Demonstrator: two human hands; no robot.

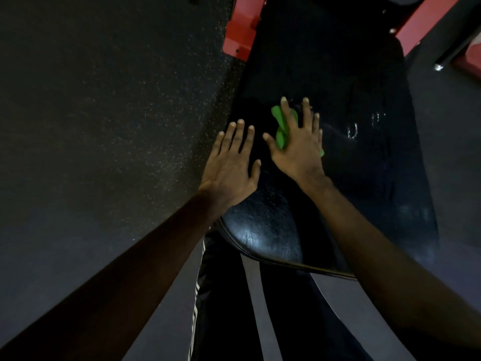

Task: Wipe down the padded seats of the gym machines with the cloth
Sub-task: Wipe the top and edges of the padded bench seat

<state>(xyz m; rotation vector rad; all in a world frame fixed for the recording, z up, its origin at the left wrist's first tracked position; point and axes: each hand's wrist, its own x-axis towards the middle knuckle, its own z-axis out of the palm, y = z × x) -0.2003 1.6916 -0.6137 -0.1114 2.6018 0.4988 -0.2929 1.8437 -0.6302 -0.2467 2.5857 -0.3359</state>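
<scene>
A long black padded bench seat (359, 162) runs from the lower middle up to the top of the view. My right hand (296, 147) lies flat with spread, straight fingers on a green cloth (282, 131), pressing it onto the pad near its left side. Most of the cloth is hidden under the palm. My left hand (231, 165) rests flat with straight fingers on the pad's left edge, just left of the right hand, holding nothing. Wet streaks shine on the pad to the right of the cloth.
A red metal frame (240, 35) of the machine stands at the pad's far left end, and another red and black frame part (426, 24) at the top right. Dark speckled rubber floor (104, 113) lies to the left. My legs in dark striped trousers (221, 308) are below the pad.
</scene>
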